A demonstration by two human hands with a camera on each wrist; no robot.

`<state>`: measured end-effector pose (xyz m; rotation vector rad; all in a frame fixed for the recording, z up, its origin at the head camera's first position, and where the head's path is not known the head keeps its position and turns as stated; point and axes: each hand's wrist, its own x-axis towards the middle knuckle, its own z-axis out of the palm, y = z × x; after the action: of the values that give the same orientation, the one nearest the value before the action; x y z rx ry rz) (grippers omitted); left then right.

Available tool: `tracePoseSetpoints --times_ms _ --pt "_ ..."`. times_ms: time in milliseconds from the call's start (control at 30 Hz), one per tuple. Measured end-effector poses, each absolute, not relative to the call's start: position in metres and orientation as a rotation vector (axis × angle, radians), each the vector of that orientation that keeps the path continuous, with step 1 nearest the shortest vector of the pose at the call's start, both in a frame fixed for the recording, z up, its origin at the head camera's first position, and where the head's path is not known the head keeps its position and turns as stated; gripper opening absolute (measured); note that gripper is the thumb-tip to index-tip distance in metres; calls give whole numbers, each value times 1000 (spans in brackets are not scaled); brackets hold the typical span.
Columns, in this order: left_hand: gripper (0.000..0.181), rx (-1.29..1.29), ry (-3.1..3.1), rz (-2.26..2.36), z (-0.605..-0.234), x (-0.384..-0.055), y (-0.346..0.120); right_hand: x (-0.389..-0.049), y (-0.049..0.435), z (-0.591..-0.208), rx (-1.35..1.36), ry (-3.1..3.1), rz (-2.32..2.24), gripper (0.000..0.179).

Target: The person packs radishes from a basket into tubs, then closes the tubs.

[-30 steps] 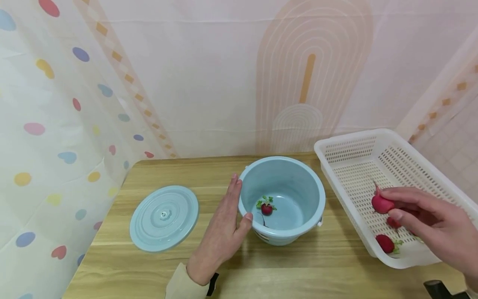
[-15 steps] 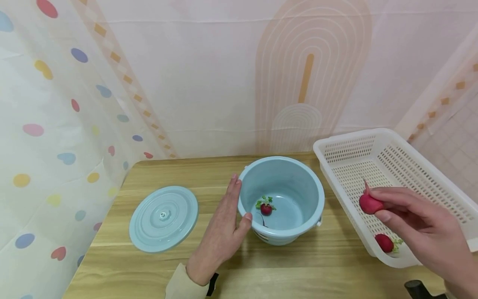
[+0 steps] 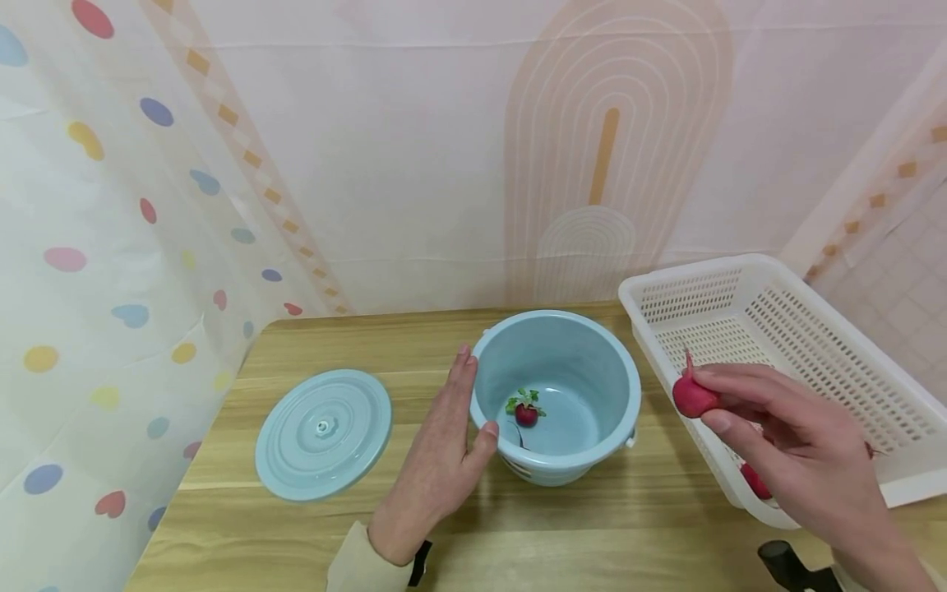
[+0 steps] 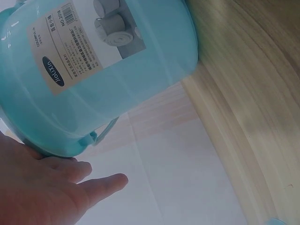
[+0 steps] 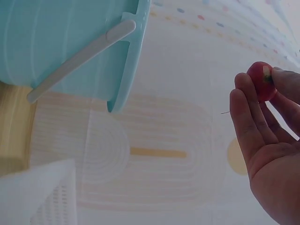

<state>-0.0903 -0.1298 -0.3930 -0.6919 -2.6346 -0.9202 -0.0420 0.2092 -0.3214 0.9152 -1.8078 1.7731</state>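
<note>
Between thumb and fingers, my right hand (image 3: 792, 444) pinches a red radish (image 3: 694, 396) with its thin root pointing up. In the head view this radish overlaps the left rim of the white basket (image 3: 829, 337); the right wrist view shows a cut stem end on the radish (image 5: 262, 80). My left hand (image 3: 436, 456) lies with straight fingers against the left side of the light blue bucket (image 3: 547, 464). Inside the bucket, on its bottom, sits another radish (image 3: 526, 414) with green leaves. A further radish (image 3: 755, 481) in the basket is partly hidden by my right hand.
A round blue lid (image 3: 323, 434) lies flat on the wooden table (image 3: 562, 543) left of the bucket. The bucket's pale handle (image 5: 79, 61) hangs down its side. A patterned curtain (image 3: 414, 164) rises behind the table. A black rod-like piece (image 3: 780, 559) shows by my right wrist.
My right hand has carried the pinched radish leftward from over the basket's inside to its left rim, closer to the bucket. My left hand has stayed against the bucket.
</note>
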Motion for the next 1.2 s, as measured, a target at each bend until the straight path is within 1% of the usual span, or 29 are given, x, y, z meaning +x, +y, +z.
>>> tracePoseSetpoints --times_ms 200,433,700,1033,1200 --pt "75 -689 -2638 -918 -392 -90 -130 -49 200 -322 894 -1910 1617 31" --pt "76 -683 -2646 -928 -391 -90 -129 -57 188 -325 845 -2080 1379 33" --pt "76 -693 -2638 -929 -392 -90 -130 -67 172 -331 871 -2201 1256 49" --pt "75 -693 -2626 -921 -393 -90 -130 -86 155 -344 945 -2300 1117 46" --pt "75 -693 -2628 -921 -392 -90 -130 -92 151 -348 951 -2338 1039 41"
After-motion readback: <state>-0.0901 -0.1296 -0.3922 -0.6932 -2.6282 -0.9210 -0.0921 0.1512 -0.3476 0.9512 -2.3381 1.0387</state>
